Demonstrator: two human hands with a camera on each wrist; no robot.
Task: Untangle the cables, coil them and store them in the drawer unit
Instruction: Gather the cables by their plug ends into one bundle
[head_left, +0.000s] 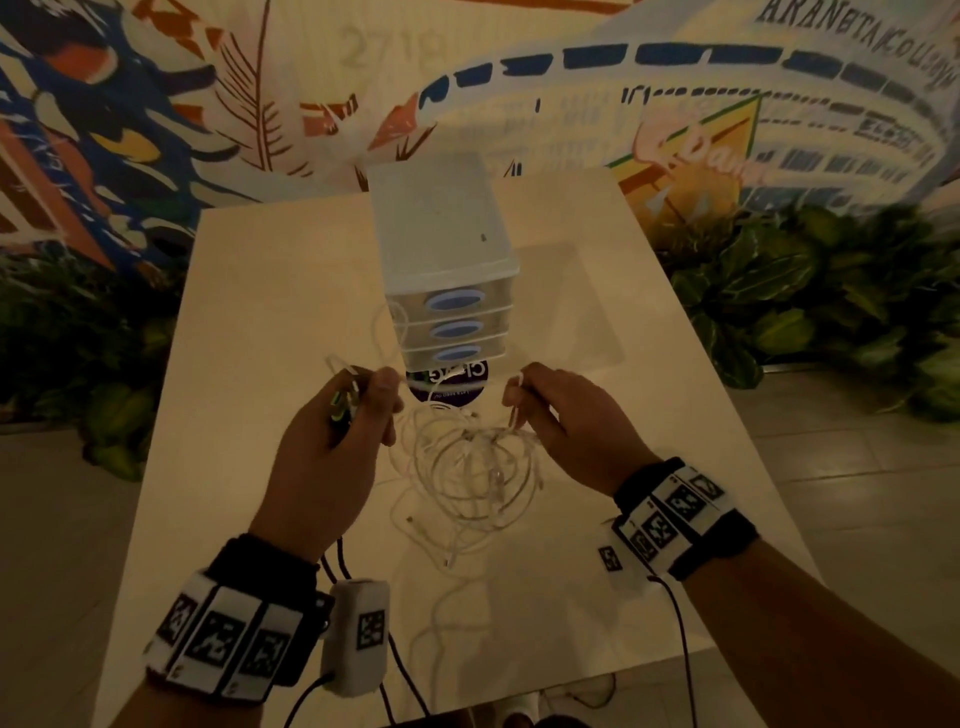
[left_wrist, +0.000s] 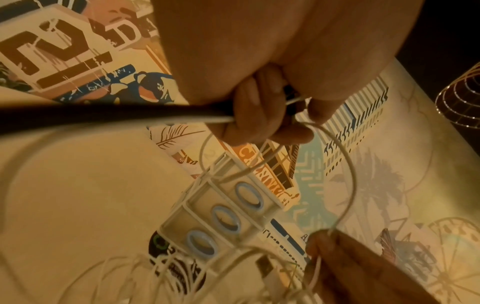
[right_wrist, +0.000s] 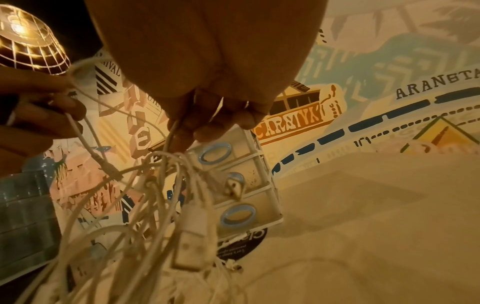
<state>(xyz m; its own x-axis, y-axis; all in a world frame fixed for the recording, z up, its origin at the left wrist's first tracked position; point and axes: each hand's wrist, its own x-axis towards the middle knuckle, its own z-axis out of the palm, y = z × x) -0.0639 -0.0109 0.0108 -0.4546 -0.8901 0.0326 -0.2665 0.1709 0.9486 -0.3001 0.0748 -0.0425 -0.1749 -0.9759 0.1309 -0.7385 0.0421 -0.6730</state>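
Observation:
A tangle of thin white cables (head_left: 467, 467) hangs between my two hands above the white table (head_left: 260, 312). My left hand (head_left: 358, 410) pinches a white cable strand (left_wrist: 223, 120) together with a dark object marked in green. My right hand (head_left: 519, 400) pinches another white strand (right_wrist: 171, 131), and the knot with a USB plug (right_wrist: 191, 246) dangles below it. The translucent drawer unit (head_left: 441, 260) with three blue oval handles (left_wrist: 224, 219) stands just beyond the hands, all drawers closed (right_wrist: 233, 185).
A round purple sticker (head_left: 452, 384) lies on the table in front of the drawer unit. Loose cable ends (head_left: 436, 551) trail toward the near edge. Green plants (head_left: 805, 291) flank the table, and a painted mural wall stands behind it.

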